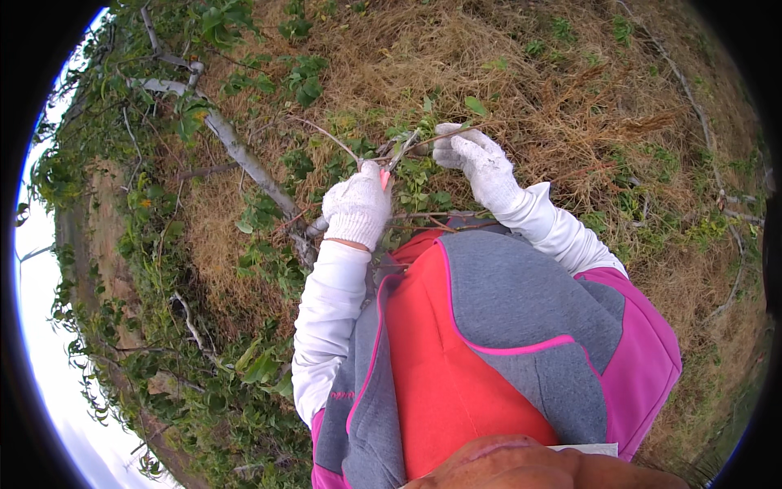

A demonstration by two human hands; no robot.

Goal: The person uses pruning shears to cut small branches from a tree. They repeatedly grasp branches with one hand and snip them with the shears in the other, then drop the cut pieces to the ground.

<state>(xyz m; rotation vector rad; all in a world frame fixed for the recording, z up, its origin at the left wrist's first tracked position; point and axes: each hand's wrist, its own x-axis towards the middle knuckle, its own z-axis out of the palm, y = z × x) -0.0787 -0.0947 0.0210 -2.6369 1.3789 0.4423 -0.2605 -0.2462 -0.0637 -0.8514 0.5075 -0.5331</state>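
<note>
My left hand [357,203], in a white knitted glove, is closed around the coral-coloured handle of pruning shears [402,150]. Their metal blades point up and to the right, among thin twigs and green leaves. My right hand [479,164], gloved in the same way, is to the right of the blades, its fingers bent towards them. A thin brown twig [459,131] crosses at its fingertips; whether the fingers grip it cannot be made out. Another thin twig [327,134] rises leftward from beside my left thumb.
A thick grey branch [241,153] slants down from the upper left to beside my left wrist. Leafy shoots [263,367] fill the left side. Dry grass [379,49] covers the ground ahead, and a long thin branch [690,91] lies at the right. Thin stems [440,215] cross close to my jacket.
</note>
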